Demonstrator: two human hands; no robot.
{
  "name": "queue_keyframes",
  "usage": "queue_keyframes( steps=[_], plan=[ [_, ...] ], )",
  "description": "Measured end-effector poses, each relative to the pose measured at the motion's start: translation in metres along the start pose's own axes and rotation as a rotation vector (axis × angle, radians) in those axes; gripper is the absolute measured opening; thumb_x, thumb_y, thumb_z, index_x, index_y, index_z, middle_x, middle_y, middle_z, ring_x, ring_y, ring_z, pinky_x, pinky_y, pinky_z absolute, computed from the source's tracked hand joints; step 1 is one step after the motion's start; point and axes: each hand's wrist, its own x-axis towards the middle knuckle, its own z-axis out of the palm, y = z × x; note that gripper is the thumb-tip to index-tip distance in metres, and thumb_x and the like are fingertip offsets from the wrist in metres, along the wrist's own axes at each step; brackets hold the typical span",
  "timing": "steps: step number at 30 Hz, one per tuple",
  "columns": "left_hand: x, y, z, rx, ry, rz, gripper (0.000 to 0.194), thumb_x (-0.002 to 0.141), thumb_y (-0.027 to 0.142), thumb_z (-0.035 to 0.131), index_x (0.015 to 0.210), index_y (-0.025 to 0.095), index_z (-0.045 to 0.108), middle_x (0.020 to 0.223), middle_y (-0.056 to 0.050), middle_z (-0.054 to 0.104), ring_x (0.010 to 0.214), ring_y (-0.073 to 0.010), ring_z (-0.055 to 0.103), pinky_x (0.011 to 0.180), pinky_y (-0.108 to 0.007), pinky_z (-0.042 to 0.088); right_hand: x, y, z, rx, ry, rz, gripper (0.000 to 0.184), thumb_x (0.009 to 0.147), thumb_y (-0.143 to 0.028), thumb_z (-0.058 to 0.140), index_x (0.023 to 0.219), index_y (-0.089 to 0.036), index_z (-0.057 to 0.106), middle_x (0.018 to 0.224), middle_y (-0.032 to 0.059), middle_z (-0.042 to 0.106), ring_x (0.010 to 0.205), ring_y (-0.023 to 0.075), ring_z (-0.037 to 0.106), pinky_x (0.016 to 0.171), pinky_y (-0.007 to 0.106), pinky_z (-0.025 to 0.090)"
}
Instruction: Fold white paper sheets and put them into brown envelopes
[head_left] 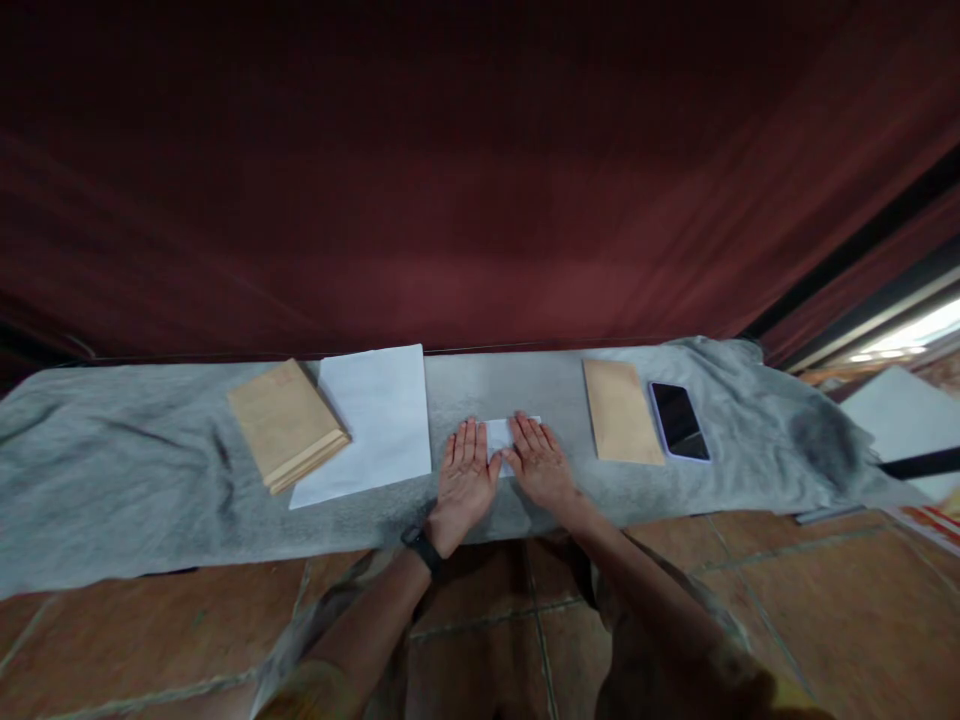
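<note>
Dark red backing (480, 220) rises behind a long, narrow surface spread with grey cloth (517, 380), with a tiled floor (480, 650) below. At the middle of the cloth lies a small white paper (496, 436), flat under the person's hands. Its far edge runs left to right, with one corner showing past the right fingertips; the left end is covered, so I cannot tell for certain which way its long axis goes.

Left hand (466, 478) and right hand (541, 466) rest palms down on it, fingers pointing far, thumb tips close together; neither is clamped on anything. A black watch (423, 547) circles the left wrist.

To the left, a brown stack (281, 415) sits tilted, overlapping a large white sheet (386, 420). To the right, a brown envelope (622, 412) and a phone (679, 422) lie side by side, both lengthwise near to far, their far ends leaning left.
</note>
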Motion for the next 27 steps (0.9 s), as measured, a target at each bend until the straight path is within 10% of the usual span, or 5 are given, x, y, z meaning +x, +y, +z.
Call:
queue_keyframes(
  steps=[18,27],
  plan=[
    [-0.008,-0.021,-0.003,0.002,0.034,-0.004,0.063,0.105,0.041,0.027,0.156,0.005,0.034,0.162,-0.017,0.036,0.154,-0.0276,0.026,0.125,-0.048,0.027,-0.012,0.013,0.004,-0.06,0.053,0.111,0.063,0.107,-0.047,0.03,0.157,-0.009,0.034,0.16,0.0146,0.039,0.15,0.0277,0.035,0.122,0.047,0.026],
    [-0.028,0.006,-0.012,-0.034,0.023,0.146,0.057,0.106,0.038,0.026,0.155,0.01,0.037,0.163,-0.014,0.034,0.154,-0.0237,0.026,0.125,-0.045,0.027,-0.01,0.014,0.003,-0.036,0.012,0.127,0.061,0.107,-0.045,0.029,0.157,-0.01,0.035,0.161,0.0161,0.038,0.149,0.0285,0.037,0.122,0.05,0.026]
  ],
)
